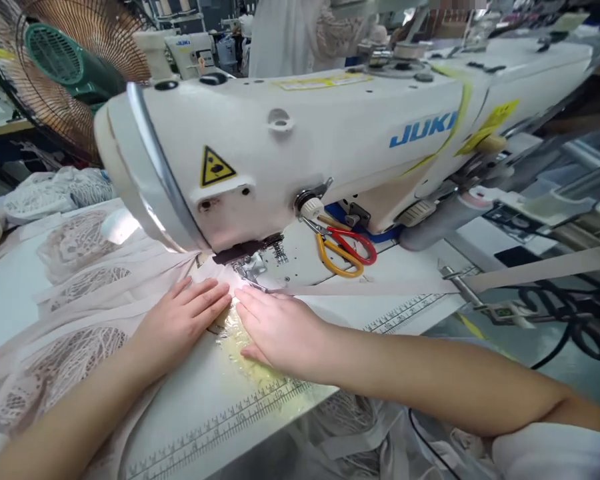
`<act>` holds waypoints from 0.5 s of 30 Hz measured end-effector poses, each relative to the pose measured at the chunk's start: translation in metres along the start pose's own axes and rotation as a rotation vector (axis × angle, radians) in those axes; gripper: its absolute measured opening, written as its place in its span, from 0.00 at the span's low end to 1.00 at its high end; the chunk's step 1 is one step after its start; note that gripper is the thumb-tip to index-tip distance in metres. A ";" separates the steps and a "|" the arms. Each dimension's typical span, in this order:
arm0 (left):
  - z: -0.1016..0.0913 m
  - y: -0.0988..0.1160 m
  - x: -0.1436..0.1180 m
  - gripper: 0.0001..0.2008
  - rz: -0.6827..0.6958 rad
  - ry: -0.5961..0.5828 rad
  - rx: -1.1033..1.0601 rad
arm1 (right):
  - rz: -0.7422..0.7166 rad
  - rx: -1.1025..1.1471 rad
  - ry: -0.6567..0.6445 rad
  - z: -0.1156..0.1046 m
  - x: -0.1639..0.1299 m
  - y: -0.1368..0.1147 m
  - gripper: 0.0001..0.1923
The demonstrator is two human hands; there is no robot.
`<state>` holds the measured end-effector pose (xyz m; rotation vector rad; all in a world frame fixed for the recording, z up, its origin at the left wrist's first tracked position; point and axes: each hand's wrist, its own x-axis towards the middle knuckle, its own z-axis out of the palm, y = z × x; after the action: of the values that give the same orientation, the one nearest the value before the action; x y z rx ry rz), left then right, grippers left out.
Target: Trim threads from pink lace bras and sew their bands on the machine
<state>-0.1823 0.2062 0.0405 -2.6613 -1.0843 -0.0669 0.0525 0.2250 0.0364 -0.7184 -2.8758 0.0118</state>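
My left hand (180, 323) lies flat, fingers stretched out, on pale pink fabric with lace panels (93, 287). Its fingertips are just in front of the presser foot (253, 268) of a white sewing machine (280, 160). Close beside it, my right hand (285, 330) rests with straight fingers and the thumb apart, its fingertips by the foot. A pale fabric strip (405, 287) runs from the right towards the foot, behind my right hand. What lies under my fingertips is hidden. Clear tape over a yellow patch (257, 373) shows between my hands.
Scissors with red and orange handles (347, 273) lie behind the foot. A metal strip guide (467, 287) stands at the right. Printed ruler scales (240, 417) mark the table's front. A large fan (70, 60) is at the left back. More lace fabric (345, 427) hangs below the table edge.
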 end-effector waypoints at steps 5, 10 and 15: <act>0.000 -0.013 0.006 0.20 -0.018 -0.026 -0.001 | 0.040 0.022 0.043 0.004 0.001 -0.002 0.34; 0.002 -0.023 0.010 0.19 -0.022 -0.043 0.025 | 0.057 0.048 0.116 0.014 0.001 -0.003 0.33; -0.010 -0.016 0.016 0.19 -0.079 -0.034 0.073 | 0.054 0.183 0.068 0.005 -0.007 0.000 0.31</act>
<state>-0.1808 0.2254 0.0562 -2.5642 -1.1789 0.0029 0.0580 0.2218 0.0306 -0.7455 -2.7440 0.2489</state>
